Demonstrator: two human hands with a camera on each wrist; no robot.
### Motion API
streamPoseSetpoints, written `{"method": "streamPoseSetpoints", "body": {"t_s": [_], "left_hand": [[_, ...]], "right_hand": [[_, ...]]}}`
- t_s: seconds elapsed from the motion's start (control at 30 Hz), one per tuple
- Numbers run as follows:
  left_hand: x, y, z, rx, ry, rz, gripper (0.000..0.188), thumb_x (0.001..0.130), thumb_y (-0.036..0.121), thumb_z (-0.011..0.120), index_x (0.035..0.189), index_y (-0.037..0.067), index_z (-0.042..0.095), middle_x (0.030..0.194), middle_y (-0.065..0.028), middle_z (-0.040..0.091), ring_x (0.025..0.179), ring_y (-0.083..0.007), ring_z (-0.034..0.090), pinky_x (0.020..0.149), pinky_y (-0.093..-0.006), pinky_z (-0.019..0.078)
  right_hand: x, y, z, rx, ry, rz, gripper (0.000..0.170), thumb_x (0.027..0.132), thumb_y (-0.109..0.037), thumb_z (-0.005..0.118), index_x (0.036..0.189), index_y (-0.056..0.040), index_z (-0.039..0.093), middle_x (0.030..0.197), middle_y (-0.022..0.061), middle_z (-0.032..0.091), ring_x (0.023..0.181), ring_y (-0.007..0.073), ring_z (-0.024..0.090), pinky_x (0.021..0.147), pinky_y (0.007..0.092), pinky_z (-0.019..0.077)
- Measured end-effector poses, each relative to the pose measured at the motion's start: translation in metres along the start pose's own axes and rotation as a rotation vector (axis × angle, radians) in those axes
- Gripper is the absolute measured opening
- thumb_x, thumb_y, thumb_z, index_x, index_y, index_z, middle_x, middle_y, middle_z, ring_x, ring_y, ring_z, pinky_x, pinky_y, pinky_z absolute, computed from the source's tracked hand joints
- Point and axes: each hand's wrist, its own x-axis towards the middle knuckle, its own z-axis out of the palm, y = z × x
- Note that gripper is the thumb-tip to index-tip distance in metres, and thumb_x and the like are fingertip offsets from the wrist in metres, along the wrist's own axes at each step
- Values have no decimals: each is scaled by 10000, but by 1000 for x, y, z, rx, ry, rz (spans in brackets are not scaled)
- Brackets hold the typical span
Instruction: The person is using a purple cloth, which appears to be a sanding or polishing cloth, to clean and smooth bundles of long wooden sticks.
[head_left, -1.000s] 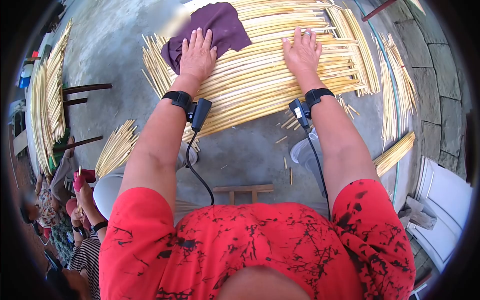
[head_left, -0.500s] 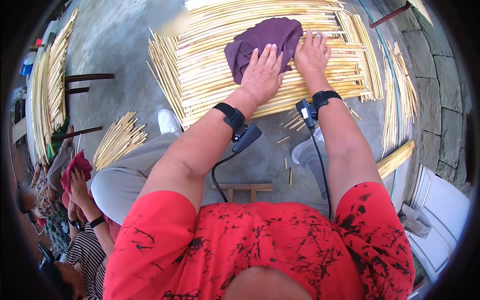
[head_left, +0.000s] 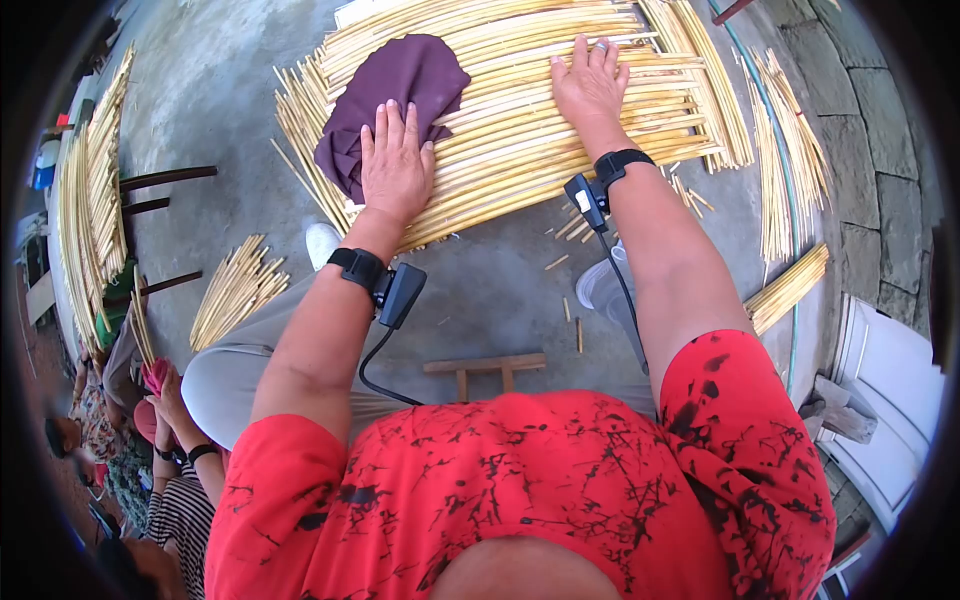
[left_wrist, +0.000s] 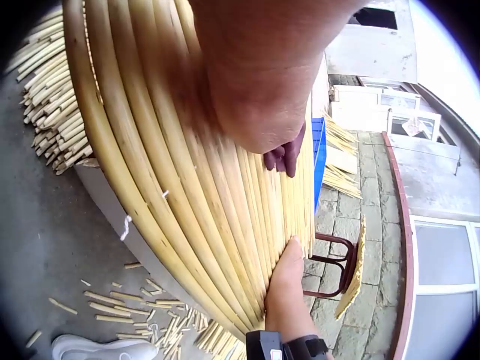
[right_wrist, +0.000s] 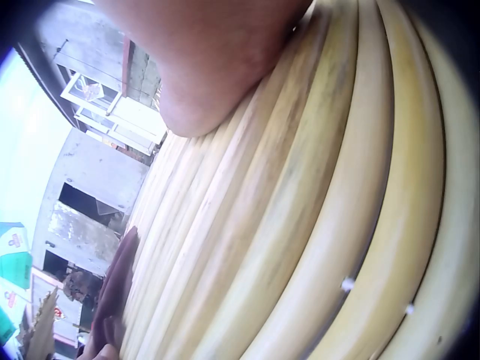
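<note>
A dark purple cloth [head_left: 405, 75] lies crumpled on the left part of a row of yellow sticks [head_left: 520, 140] laid side by side. My left hand [head_left: 398, 170] rests with straight fingers on the cloth's near edge. In the left wrist view, a bit of purple cloth [left_wrist: 285, 157] shows beyond the hand. My right hand [head_left: 592, 90] lies flat on the sticks farther right, fingers spread, a ring on one of them. The right wrist view shows its palm side [right_wrist: 202, 90] against the sticks, with the cloth [right_wrist: 116, 289] at lower left.
Loose stick bundles lie on the floor at left [head_left: 235, 290] and right [head_left: 790, 290], near a green hose [head_left: 795, 350]. A low wooden stool [head_left: 485, 364] stands before me. At the far left another person holds a pink cloth [head_left: 155, 376] around sticks.
My left hand slid the purple cloth rightward over the sticks toward the right hand, then back to the left. The right hand stayed on the sticks. The other person's pink cloth moved too.
</note>
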Motion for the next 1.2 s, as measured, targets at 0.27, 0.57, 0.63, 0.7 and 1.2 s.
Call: {"method": "streamPoseSetpoints", "body": {"t_s": [0.27, 0.57, 0.63, 0.7, 1.2], "left_hand": [[17, 102, 1, -114, -73, 295, 544, 895, 307, 432, 1350, 22, 348, 1413, -191, 295, 1337, -300, 237, 1087, -452, 176], [-3, 50, -9, -63, -94, 287, 543, 888, 283, 448, 1371, 64, 328, 1431, -160, 281, 1344, -275, 233, 1089, -440, 181], [-6, 38, -11, -45, -109, 232, 552, 890, 277, 439, 1383, 68, 304, 1437, -162, 271, 1351, -275, 220, 1091, -440, 172], [-7, 34, -10, -28, -111, 205, 553, 896, 282, 428, 1387, 66, 295, 1439, -163, 268, 1356, -275, 209, 1094, -441, 166], [10, 28, -13, -150, -364, 140, 611, 898, 347, 439, 1413, 84, 243, 1466, -168, 214, 1375, -288, 155, 1099, -425, 158]], "right_hand": [[2, 2, 3, -27, 27, -9, 599, 933, -433, 279, 1417, -81, 241, 1465, 182, 209, 1378, 315, 108, 1106, 456, 49], [-1, 2, 1, -7, 48, -17, 617, 925, -446, 283, 1417, -75, 236, 1464, 184, 210, 1379, 319, 101, 1105, 457, 51], [-1, 2, 0, 10, 44, -28, 620, 927, -450, 260, 1421, -77, 228, 1467, 184, 202, 1382, 315, 89, 1109, 449, 44], [0, 2, 0, -8, 7, -2, 618, 928, -447, 251, 1423, -78, 222, 1471, 179, 194, 1385, 307, 81, 1112, 443, 36], [-28, -5, -77, 561, -174, 16, 722, 815, -463, 546, 1370, -54, 332, 1404, 226, 291, 1306, 329, 293, 1068, 356, 265]]}}
